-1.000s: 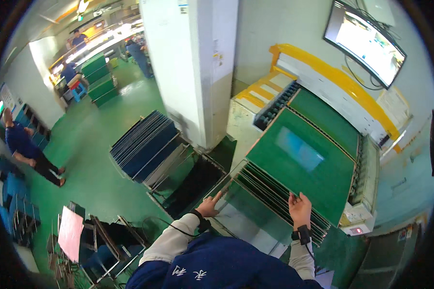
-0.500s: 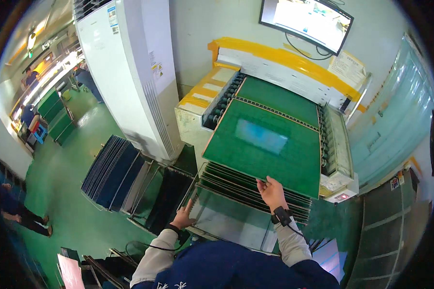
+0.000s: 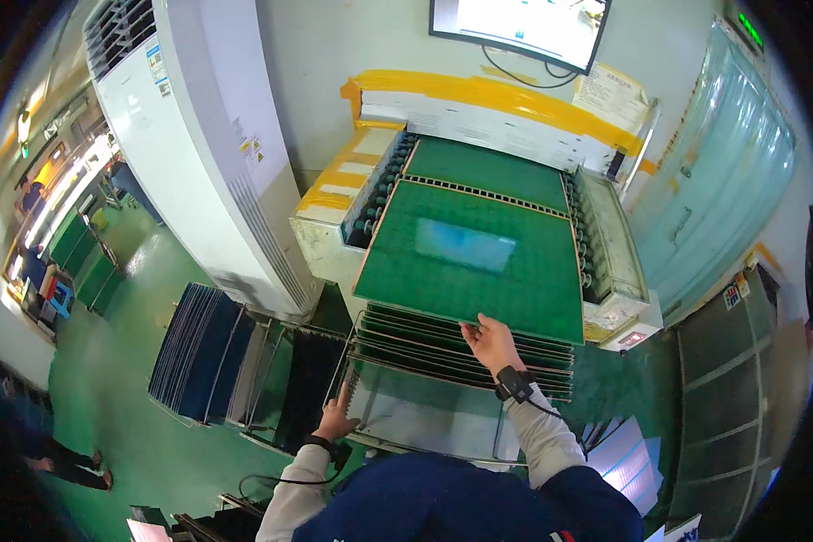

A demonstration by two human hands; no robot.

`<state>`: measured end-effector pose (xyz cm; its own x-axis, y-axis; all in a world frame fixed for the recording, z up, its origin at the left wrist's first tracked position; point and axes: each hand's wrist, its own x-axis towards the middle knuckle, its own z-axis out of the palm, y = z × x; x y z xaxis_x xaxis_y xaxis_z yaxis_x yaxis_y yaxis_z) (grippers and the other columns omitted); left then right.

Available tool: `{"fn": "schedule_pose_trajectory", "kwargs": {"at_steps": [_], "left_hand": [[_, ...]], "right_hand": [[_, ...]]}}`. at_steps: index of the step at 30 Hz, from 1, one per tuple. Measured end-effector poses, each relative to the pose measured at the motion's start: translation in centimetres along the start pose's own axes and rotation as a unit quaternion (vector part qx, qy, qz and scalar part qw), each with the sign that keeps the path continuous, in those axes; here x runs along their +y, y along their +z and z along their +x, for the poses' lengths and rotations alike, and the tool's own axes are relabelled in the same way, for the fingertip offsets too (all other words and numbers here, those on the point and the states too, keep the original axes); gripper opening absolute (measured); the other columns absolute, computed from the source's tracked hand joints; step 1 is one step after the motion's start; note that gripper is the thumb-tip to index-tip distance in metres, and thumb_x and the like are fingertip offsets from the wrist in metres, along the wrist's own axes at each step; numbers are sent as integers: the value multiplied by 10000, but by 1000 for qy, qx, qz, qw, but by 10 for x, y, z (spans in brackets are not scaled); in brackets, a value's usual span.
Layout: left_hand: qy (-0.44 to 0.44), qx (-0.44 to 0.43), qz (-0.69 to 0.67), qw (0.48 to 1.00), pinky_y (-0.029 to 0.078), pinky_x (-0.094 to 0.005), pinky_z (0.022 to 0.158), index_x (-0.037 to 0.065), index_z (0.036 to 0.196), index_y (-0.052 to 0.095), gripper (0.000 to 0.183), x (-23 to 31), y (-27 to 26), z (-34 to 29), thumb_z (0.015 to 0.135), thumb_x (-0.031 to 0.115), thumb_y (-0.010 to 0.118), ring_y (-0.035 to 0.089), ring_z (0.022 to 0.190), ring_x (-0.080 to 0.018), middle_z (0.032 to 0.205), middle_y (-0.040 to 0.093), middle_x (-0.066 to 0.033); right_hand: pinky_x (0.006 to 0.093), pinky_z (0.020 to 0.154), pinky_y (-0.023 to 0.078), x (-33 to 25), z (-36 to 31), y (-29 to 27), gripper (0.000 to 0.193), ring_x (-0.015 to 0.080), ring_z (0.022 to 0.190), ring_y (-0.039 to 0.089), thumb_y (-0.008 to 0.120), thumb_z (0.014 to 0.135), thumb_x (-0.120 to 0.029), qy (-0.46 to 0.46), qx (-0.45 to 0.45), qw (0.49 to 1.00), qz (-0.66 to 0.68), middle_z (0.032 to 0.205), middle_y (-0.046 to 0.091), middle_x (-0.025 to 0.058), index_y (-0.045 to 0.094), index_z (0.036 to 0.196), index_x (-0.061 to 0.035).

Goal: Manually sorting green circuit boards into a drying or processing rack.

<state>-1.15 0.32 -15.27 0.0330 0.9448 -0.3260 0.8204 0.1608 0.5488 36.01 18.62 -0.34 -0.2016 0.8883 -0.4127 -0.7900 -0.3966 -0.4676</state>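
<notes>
A large green circuit board panel (image 3: 479, 280) lies at the mouth of the roller machine, its near edge over a rack. Pinched at that near edge are the thumb and fingers of my right hand (image 3: 490, 343). My left hand (image 3: 338, 417) rests against the left side of the wire rack (image 3: 425, 411), fingers stretched along its notched bar. Several panels (image 3: 379, 343) stand on edge in the rack's far part, in front of the machine. A second green panel (image 3: 488, 172) lies farther back on the rollers.
The conveyor machine (image 3: 334, 203) has yellow tape on top. Racks of dark panels (image 3: 199, 352) stand at left beside a tall white air conditioner (image 3: 190, 163). A grey slatted cart (image 3: 723, 406) is at right. Another person's legs (image 3: 77, 462) show at far left.
The view has shifted, so the machine sits farther left. The green panel's near edge and my right hand stay together, and my left hand stays on the rack.
</notes>
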Motion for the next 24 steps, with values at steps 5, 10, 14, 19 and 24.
{"fn": "schedule_pose_trajectory", "kwargs": {"at_steps": [5,10,14,19,24], "left_hand": [[1,6,19,1000,367,-463,1021,170,1546,-43,1189,-9,6,2,679,280,765,508,1114,-378,1238,544,-204],[8,14,16,1000,388,-464,998,169,1546,-39,1182,-9,8,2,680,281,757,516,1098,-382,1180,555,-198],[14,15,11,1000,408,-469,968,168,1546,-32,1188,-14,12,4,678,299,769,536,1056,-385,1145,570,-202],[37,33,15,999,429,-486,938,175,1546,-18,1178,-14,12,2,682,301,772,550,1020,-396,1093,575,-217],[31,31,5,999,426,-489,930,177,1548,-13,1211,-14,11,2,659,290,802,527,1039,-418,1116,548,-239]], "right_hand": [[390,874,530,-2,5,3,198,308,993,593,608,909,-102,-10,-24,999,-19,1075,565,189,466,1007,-4],[388,876,531,-6,10,6,194,311,1003,595,598,914,-111,-10,-11,1000,-24,1084,573,195,474,1010,5],[371,848,543,-9,12,8,181,313,1000,599,601,909,-106,-7,-5,1000,-23,1073,587,189,491,1003,3],[373,851,538,-11,14,11,184,313,1002,597,604,907,-106,-5,-24,1000,-15,1068,589,183,491,1004,3],[379,833,552,-12,20,11,189,316,986,607,588,920,-112,-12,-23,1000,-16,1066,591,201,479,1014,10]]}}
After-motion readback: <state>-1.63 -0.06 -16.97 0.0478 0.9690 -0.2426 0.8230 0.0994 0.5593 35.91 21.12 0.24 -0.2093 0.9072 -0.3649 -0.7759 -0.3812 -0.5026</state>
